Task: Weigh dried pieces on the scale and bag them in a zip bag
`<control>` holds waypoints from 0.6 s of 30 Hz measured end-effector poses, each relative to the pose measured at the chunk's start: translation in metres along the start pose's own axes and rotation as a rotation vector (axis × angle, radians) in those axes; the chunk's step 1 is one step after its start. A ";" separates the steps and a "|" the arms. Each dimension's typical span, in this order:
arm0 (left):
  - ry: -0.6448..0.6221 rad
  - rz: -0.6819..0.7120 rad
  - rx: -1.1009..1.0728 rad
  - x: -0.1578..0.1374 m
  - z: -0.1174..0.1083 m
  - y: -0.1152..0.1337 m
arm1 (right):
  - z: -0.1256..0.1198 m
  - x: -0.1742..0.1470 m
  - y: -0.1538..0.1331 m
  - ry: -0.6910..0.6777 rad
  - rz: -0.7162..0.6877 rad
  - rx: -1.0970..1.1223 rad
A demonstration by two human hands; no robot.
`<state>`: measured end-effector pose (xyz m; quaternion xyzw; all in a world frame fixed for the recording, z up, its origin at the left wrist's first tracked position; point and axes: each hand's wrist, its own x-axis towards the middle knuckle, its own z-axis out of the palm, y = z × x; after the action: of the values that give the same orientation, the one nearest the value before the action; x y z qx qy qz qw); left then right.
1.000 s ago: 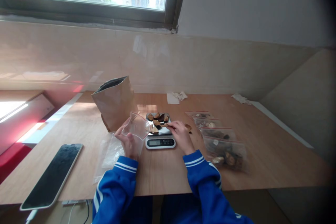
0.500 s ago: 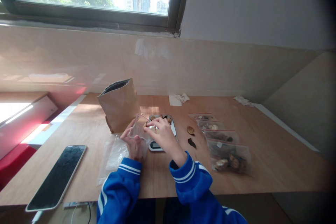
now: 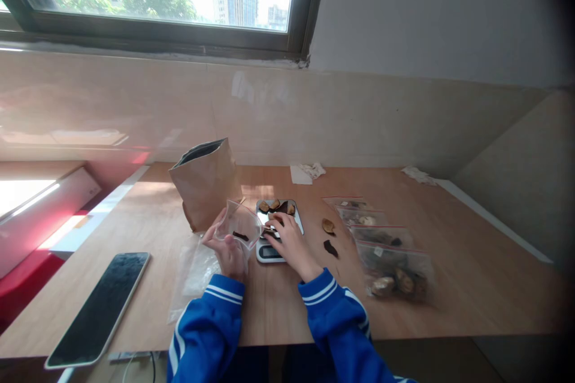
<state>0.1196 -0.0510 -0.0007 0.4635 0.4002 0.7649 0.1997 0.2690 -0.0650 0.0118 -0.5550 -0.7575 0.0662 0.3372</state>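
My left hand is closed around a clear plastic bag, holding its mouth spread toward the right. One dark strip lies inside it. My right hand reaches over a small white kitchen scale, thumb and fingers closing on a dark dried piece at the pan's left side; the grip is partly hidden by the fingers. Brown dried pieces sit along the back of the pan. To the right, a brown dried slice and a dark flake rest on the table.
A brown paper bag stands open behind my left hand. Flat clear bags lie under that wrist. Several filled zip bags overlap at the right. A phone lies at the left. Crumpled tissue is by the wall.
My right hand has moved from the plastic bag's mouth down and right to the scale pan. A dark strip now shows inside the bag, whose mouth is tipped rightward.
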 end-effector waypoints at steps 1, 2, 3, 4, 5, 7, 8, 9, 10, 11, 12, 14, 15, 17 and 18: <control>-0.007 0.000 -0.004 0.000 0.000 -0.001 | 0.000 0.000 0.002 0.005 -0.001 0.013; -0.012 -0.001 -0.007 0.000 0.000 -0.001 | 0.000 0.000 0.004 0.010 -0.003 0.031; -0.014 -0.001 -0.010 -0.001 0.000 -0.001 | 0.000 0.000 0.006 0.017 -0.004 0.053; -0.014 0.000 -0.012 -0.001 0.000 -0.001 | -0.001 0.001 0.008 0.026 -0.002 0.075; -0.013 0.000 -0.012 -0.001 0.000 0.000 | -0.002 0.001 0.010 0.037 0.004 0.095; -0.015 0.002 0.005 -0.001 -0.001 0.001 | -0.005 0.002 0.012 0.063 0.027 0.142; -0.015 0.001 0.016 0.000 -0.002 0.002 | -0.007 0.003 0.011 0.082 0.041 0.180; -0.011 0.001 0.024 0.000 -0.002 0.003 | -0.010 0.004 0.009 0.110 0.062 0.233; -0.012 -0.001 0.028 0.000 -0.002 0.002 | -0.014 0.005 0.005 0.150 0.093 0.300; -0.017 -0.005 0.023 -0.001 -0.003 0.002 | -0.018 0.008 -0.001 0.195 0.130 0.377; -0.023 -0.011 0.010 -0.001 -0.003 0.000 | -0.024 0.011 -0.008 0.237 0.167 0.462; -0.054 -0.032 -0.020 -0.002 -0.003 -0.003 | -0.036 0.019 -0.025 0.271 0.219 0.630; -0.070 -0.046 -0.033 -0.003 -0.003 -0.005 | -0.041 0.023 -0.034 0.251 0.222 0.696; -0.090 -0.060 -0.071 -0.004 -0.002 -0.007 | -0.050 0.031 -0.050 0.168 0.189 0.736; -0.097 -0.060 -0.096 -0.004 -0.002 -0.008 | -0.053 0.034 -0.057 0.131 0.161 0.699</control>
<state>0.1199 -0.0499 -0.0098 0.4776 0.3665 0.7538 0.2636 0.2489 -0.0706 0.0940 -0.4672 -0.6199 0.3116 0.5480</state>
